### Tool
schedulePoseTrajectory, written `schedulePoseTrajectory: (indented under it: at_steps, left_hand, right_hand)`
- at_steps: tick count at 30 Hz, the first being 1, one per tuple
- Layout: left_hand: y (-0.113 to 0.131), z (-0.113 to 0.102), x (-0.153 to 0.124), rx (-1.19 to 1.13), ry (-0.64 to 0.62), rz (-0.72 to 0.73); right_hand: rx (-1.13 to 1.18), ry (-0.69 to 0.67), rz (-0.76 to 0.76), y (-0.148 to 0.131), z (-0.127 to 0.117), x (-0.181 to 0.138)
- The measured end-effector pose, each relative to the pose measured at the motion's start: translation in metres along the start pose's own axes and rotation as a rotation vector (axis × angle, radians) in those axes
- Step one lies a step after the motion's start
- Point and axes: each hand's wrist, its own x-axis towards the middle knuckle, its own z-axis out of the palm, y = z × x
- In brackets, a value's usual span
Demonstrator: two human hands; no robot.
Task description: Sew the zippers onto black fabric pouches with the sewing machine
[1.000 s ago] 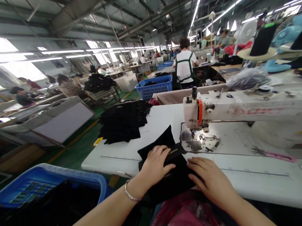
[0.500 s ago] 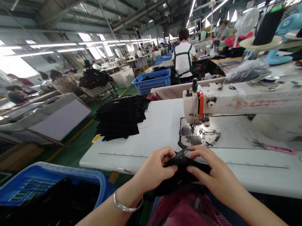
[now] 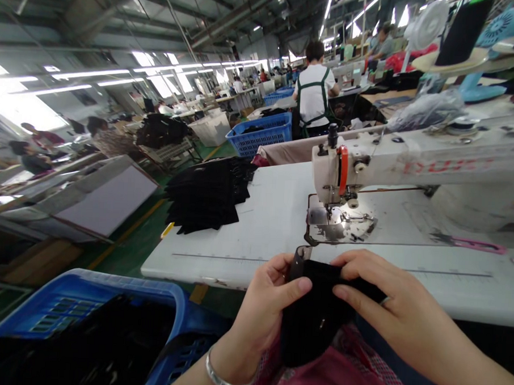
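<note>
Between my hands, over my lap at the table's front edge, a black fabric piece (image 3: pixel 315 314) hangs down, with a small shiny mark low on it. My left hand (image 3: pixel 273 298) pinches its left side, thumb on top, where a dark grey strip (image 3: pixel 297 263) sticks up. With thumb and fingers, my right hand (image 3: pixel 376 288) grips the upper right edge of the same piece. Just beyond stands a white sewing machine (image 3: pixel 412 159), its needle area and metal plate (image 3: pixel 336 221) bare of cloth.
A stack of black fabric pieces (image 3: pixel 208 193) lies on the white table (image 3: pixel 277 199), left of the machine. Pink-handled thread snips (image 3: pixel 472 243) rest at the right. A blue basket (image 3: pixel 121 280) holding black pieces stands at lower left. Ahead, a person in white (image 3: pixel 313 93) sits facing away.
The black piece has been turned and opened out, so its flat face now hangs down in view. My right hand has shifted slightly right, and my left hand slightly lower.
</note>
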Motion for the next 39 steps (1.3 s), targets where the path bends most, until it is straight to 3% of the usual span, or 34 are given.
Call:
schedulePoseTrajectory:
  at_steps: [4, 21, 24, 32, 35, 39]
  left_hand:
    - [0.0, 0.002, -0.002, -0.047, 0.023, -0.01]
    - [0.001, 0.009, -0.001, -0.099, 0.128, -0.028]
    - [0.003, 0.008, 0.001, -0.074, 0.138, 0.003]
    - [-0.008, -0.007, 0.006, 0.042, 0.142, 0.029]
    - [0.001, -0.017, 0.01, 0.212, 0.117, 0.039]
    - [0.04, -0.028, 0.038, 0.946, -0.046, 0.236]
  right_hand:
    - [0.042, -0.047, 0.09, -0.004, -0.002, 0.003]
    - [0.179, -0.118, 0.205, 0.0, -0.005, 0.006]
    - [0.144, -0.073, 0.27, 0.006, -0.01, 0.004]
    - [0.343, 0.122, 0.403, 0.022, -0.016, -0.005]
    - [0.333, 0.143, 0.414, 0.022, -0.007, -0.004]
    - [0.344, 0.024, 0.371, 0.019, 0.024, 0.006]
